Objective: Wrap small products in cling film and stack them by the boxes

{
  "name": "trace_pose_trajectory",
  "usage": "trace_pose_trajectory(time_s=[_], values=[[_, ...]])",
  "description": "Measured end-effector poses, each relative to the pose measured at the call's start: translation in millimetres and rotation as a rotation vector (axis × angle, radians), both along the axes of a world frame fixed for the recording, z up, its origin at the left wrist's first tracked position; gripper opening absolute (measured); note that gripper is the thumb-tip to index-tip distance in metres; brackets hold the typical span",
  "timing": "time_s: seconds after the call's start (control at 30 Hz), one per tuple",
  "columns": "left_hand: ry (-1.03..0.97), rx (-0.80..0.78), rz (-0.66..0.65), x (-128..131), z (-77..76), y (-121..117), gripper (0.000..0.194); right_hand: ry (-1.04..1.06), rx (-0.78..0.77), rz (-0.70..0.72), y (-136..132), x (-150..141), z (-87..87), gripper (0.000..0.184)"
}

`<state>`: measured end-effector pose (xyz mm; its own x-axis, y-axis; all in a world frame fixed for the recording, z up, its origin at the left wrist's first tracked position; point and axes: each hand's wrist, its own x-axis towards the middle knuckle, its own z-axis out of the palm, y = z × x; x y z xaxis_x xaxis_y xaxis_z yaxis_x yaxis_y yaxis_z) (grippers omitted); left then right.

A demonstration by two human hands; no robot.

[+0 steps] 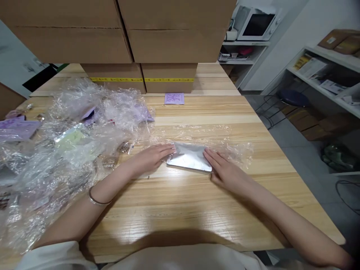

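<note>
A silver foil pouch lies on the table in front of me, on a sheet of clear plastic wrap that spreads behind it and out to its right. My left hand holds the pouch's left end, fingers pressed together at its upper corner. On the opposite end, my right hand grips the right edge with its fingers over the top. Both thumbs are mostly hidden. Left of my left hand is a big heap of crumpled clear plastic packaging, with purple and pale green packets showing through.
Stacked cardboard boxes stand at the back of the wooden table. A flat purple packet lies before them; more purple packets lie far left. Shelves with a microwave and a stool are off to the right.
</note>
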<state>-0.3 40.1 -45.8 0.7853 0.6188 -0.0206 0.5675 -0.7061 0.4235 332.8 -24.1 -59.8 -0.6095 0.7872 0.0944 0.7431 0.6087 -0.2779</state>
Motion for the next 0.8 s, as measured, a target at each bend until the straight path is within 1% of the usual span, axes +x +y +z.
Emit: trace_pose_trajectory(time_s=[0.07,0.13,0.2,0.23,0.27,0.33,0.4,0.43,0.53,0.6,0.63,0.67,0.73,0.77,0.8], values=[[-0.047,-0.083,0.034,-8,2.7,9,0.05,0.079,-0.04,-0.041,9,15,-11.3,0.065],[-0.087,-0.234,0.082,-18,9.5,16,0.042,0.174,-0.108,-0.045,19,31,-13.5,0.055],[-0.148,-0.367,0.184,-28,17.4,21,0.036,0.254,-0.21,-0.079,28,43,-6.8,0.044],[-0.188,-0.412,0.249,-31,20.9,22,0.037,0.291,-0.265,-0.117,32,47,-1.1,0.04],[-0.233,-0.444,0.315,-33,23.7,23,0.039,0.326,-0.323,-0.16,35,50,5.6,0.039],[-0.329,-0.497,0.43,-34,26.5,24,0.041,0.387,-0.444,-0.247,43,52,19.6,0.044],[-0.388,-0.516,0.503,-31,25.1,26,0.042,0.415,-0.553,-0.313,53,51,30.8,0.05],[-0.403,-0.495,0.526,-29,22.9,28,0.042,0.412,-0.593,-0.342,60,50,34.3,0.053],[-0.359,-0.399,0.578,-23,11.3,35,0.042,0.343,-0.644,-0.403,81,47,35.3,0.058],[-0.295,-0.283,0.623,-18,2.4,38,0.036,0.244,-0.59,-0.447,91,43,30.8,0.054],[-0.265,-0.174,0.646,-15,-1.3,38,0.033,0.184,-0.505,-0.487,94,40,28.4,0.05],[-0.238,-0.027,0.665,-12,-4.0,36,0.032,0.127,-0.372,-0.541,94,35,26.4,0.047],[-0.195,0.298,0.666,-2,-5.2,28,0.039,0.039,-0.019,-0.617,87,20,24.2,0.048],[-0.175,0.423,0.628,3,-3.7,23,0.04,0.018,0.149,-0.609,81,10,23.7,0.052],[-0.156,0.5,0.556,8,-1.0,16,0.039,0.011,0.276,-0.557,74,0,23.1,0.054]])
